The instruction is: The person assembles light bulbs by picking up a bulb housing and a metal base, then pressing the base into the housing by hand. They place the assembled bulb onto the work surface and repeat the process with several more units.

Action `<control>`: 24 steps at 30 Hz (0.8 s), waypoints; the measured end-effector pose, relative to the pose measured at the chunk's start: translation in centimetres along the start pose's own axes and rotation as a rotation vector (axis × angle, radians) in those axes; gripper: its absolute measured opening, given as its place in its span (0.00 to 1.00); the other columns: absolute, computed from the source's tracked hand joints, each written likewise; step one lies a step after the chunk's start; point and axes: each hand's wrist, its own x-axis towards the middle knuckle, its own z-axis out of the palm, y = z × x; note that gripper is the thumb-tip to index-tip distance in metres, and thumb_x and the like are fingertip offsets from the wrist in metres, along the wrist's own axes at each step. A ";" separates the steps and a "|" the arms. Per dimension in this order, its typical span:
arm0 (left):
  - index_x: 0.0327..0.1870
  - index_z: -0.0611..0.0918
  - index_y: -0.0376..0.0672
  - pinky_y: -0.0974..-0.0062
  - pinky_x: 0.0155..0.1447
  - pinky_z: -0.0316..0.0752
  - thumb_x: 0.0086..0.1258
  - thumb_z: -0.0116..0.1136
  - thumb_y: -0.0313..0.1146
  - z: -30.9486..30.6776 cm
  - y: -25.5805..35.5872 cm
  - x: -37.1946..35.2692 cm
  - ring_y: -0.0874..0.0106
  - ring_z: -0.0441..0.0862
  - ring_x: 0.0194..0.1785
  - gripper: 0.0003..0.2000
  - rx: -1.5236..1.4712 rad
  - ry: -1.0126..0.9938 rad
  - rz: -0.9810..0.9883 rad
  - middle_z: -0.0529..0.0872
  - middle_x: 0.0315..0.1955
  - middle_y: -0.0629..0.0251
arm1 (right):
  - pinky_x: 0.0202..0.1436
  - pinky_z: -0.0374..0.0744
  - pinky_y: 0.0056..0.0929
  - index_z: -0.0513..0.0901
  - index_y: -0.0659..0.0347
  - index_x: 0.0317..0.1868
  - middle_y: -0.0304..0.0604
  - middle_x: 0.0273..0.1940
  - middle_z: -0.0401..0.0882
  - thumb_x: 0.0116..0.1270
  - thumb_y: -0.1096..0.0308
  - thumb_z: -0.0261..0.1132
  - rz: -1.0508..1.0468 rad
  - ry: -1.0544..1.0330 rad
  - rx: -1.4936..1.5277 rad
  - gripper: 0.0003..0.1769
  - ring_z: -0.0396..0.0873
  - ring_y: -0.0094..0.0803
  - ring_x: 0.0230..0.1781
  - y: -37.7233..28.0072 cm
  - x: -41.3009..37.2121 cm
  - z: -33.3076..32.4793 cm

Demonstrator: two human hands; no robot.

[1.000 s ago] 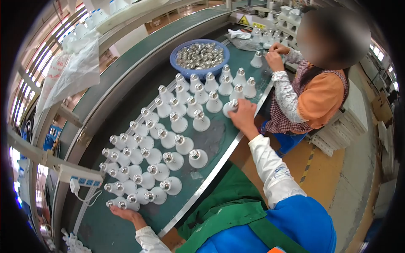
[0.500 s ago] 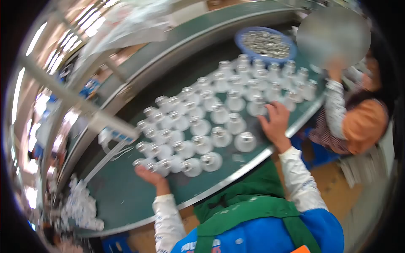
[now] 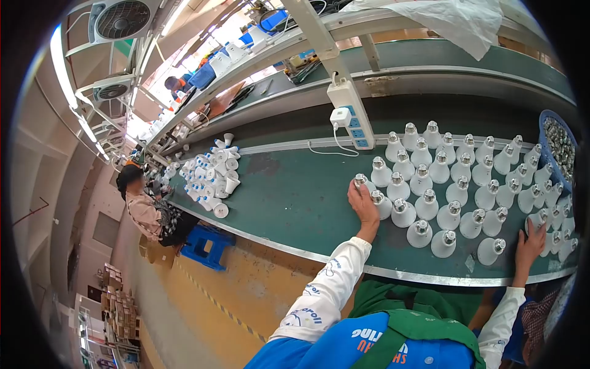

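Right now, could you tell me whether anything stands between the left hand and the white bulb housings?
Nothing visible does: the left hand touches the leftmost bulb housings on the green belt. The power strip sits farther back, apart from them.

Blue basket (image 3: 545,132) cut by right edge; right hand (image 3: 528,238) grip on bulb housing (image 3: 539,219) unclear.

White power strip (image 3: 351,114), blue basket (image 3: 543,144), blue stool (image 3: 206,246)

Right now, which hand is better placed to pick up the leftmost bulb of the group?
Probably the left. The left hand lies against the leftmost bulb, while the right hand rests at the group's far end, near the blue basket.
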 end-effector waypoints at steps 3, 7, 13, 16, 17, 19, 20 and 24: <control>0.58 0.68 0.37 0.63 0.63 0.55 0.71 0.42 0.42 -0.1 0.5 -0.1 0.57 0.63 0.59 0.21 -0.011 -0.011 -0.021 0.70 0.54 0.52 | 0.63 0.59 0.44 0.68 0.45 0.62 0.56 0.64 0.58 0.54 0.66 0.64 0.073 -0.032 0.088 0.32 0.58 0.51 0.64 -1.1 -0.3 -2.7; 0.58 0.68 0.37 0.63 0.63 0.55 0.71 0.42 0.42 -0.1 0.5 -0.3 0.57 0.63 0.59 0.21 -0.010 0.000 0.009 0.70 0.54 0.52 | 0.65 0.56 0.42 0.57 0.51 0.68 0.55 0.65 0.56 0.53 0.70 0.63 0.045 0.052 0.112 0.41 0.56 0.52 0.65 -6.3 -2.1 -8.7; 0.58 0.68 0.37 0.63 0.63 0.55 0.71 0.42 0.42 -0.1 0.5 -0.3 0.57 0.63 0.58 0.21 -0.006 0.003 -0.019 0.70 0.54 0.52 | 0.68 0.52 0.41 0.57 0.60 0.66 0.53 0.65 0.56 0.45 0.74 0.62 -0.029 -0.333 0.803 0.44 0.54 0.48 0.66 -11.9 -6.5 -11.9; 0.59 0.67 0.35 0.66 0.62 0.56 0.72 0.39 0.42 -0.2 0.3 -0.3 0.59 0.64 0.57 0.21 0.030 -0.008 0.022 0.68 0.53 0.51 | 0.68 0.51 0.40 0.59 0.60 0.65 0.53 0.63 0.58 0.42 0.73 0.64 0.072 -0.293 0.857 0.44 0.54 0.47 0.65 -13.1 -6.4 -12.4; 0.59 0.67 0.35 0.66 0.62 0.57 0.72 0.39 0.42 -0.2 0.5 -0.3 0.59 0.65 0.57 0.21 0.033 -0.008 0.022 0.68 0.53 0.51 | 0.67 0.52 0.40 0.60 0.61 0.64 0.52 0.62 0.60 0.44 0.73 0.64 0.126 -0.272 0.841 0.42 0.55 0.47 0.65 -13.6 -6.1 -12.6; 0.59 0.67 0.34 0.66 0.62 0.57 0.72 0.40 0.42 -0.2 0.6 -0.4 0.59 0.65 0.57 0.21 0.032 -0.009 0.022 0.68 0.53 0.51 | 0.67 0.53 0.40 0.62 0.62 0.63 0.52 0.61 0.62 0.45 0.74 0.64 0.180 -0.247 0.821 0.40 0.55 0.47 0.64 -13.4 -6.1 -11.9; 0.59 0.67 0.34 0.66 0.62 0.57 0.72 0.40 0.42 -0.2 0.5 -0.4 0.59 0.65 0.57 0.22 0.028 -0.009 0.023 0.68 0.53 0.51 | 0.65 0.56 0.39 0.64 0.63 0.62 0.52 0.59 0.64 0.48 0.74 0.64 0.200 -0.259 0.769 0.37 0.58 0.46 0.62 -12.3 -6.5 -10.5; 0.59 0.67 0.34 0.66 0.62 0.57 0.72 0.40 0.43 -0.1 0.1 -0.2 0.58 0.65 0.57 0.22 0.025 -0.003 0.031 0.69 0.53 0.51 | 0.60 0.62 0.36 0.70 0.66 0.57 0.51 0.55 0.68 0.55 0.75 0.63 0.243 -0.122 0.729 0.27 0.64 0.45 0.58 -9.0 -5.9 -8.4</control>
